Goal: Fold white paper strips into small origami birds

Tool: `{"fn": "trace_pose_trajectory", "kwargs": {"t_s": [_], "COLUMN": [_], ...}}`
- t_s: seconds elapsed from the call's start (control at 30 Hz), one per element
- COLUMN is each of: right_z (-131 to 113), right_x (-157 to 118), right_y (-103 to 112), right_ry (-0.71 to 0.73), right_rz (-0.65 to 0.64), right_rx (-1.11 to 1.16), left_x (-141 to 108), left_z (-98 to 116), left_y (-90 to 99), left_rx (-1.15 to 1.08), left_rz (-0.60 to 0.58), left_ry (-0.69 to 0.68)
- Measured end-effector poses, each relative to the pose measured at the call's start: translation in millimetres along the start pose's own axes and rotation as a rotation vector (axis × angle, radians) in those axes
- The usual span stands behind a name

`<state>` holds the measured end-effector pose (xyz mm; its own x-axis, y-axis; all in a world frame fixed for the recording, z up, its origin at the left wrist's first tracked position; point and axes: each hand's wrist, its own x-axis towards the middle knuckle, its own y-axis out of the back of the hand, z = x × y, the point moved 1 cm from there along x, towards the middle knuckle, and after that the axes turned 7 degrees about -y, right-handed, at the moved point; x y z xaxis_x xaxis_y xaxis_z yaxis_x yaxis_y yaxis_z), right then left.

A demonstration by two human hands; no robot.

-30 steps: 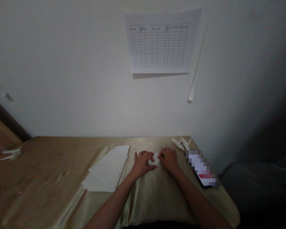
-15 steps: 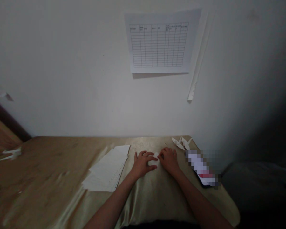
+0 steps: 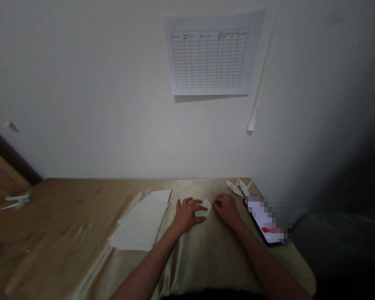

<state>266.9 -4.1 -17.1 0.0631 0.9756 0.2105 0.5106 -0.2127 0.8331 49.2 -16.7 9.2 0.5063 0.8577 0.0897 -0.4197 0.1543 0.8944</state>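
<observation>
We see a small white piece of paper (image 3: 209, 206) lying flat on the cloth-covered table (image 3: 206, 260), between our two hands and well apart from the wall (image 3: 112, 125). One corner points away from us, toward the wall, and another points right, toward the right hand (image 3: 227, 208). The visible edges slant between these corners, and the near end narrows close to the left thumb. The left hand (image 3: 186, 217) covers part of the paper, so we cannot be sure of its full outline; what shows seems to run longest from the wall side toward us, though we cannot tell its true long axis.

The left fingers are spread wide, thumb well apart from the index finger, with the paper showing in the gap; they lie over it without gripping it. The right fingers are curled in, thumb and index tips close together just beside the paper's right corner; we cannot tell whether they pinch it.

To the left lies a fanned stack of white sheets (image 3: 140, 225). To the right we have a phone (image 3: 272, 239) lying aslant, its screen partly blurred, and beyond it some folded white paper shapes (image 3: 239, 187) near the table's far corner.
</observation>
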Motion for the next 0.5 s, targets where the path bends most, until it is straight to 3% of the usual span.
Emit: {"fn": "trace_pose_trajectory", "kwargs": {"t_s": [0.5], "right_z": [-16.5], "right_x": [-4.8], "right_y": [3.4], "right_ry": [-0.028], "right_rz": [-0.015], "right_rx": [-0.094], "left_x": [-0.4], "left_z": [1.0], "left_y": [1.2], "left_rx": [0.002], "left_rz": [-0.007], "left_ry": [-0.007]}}
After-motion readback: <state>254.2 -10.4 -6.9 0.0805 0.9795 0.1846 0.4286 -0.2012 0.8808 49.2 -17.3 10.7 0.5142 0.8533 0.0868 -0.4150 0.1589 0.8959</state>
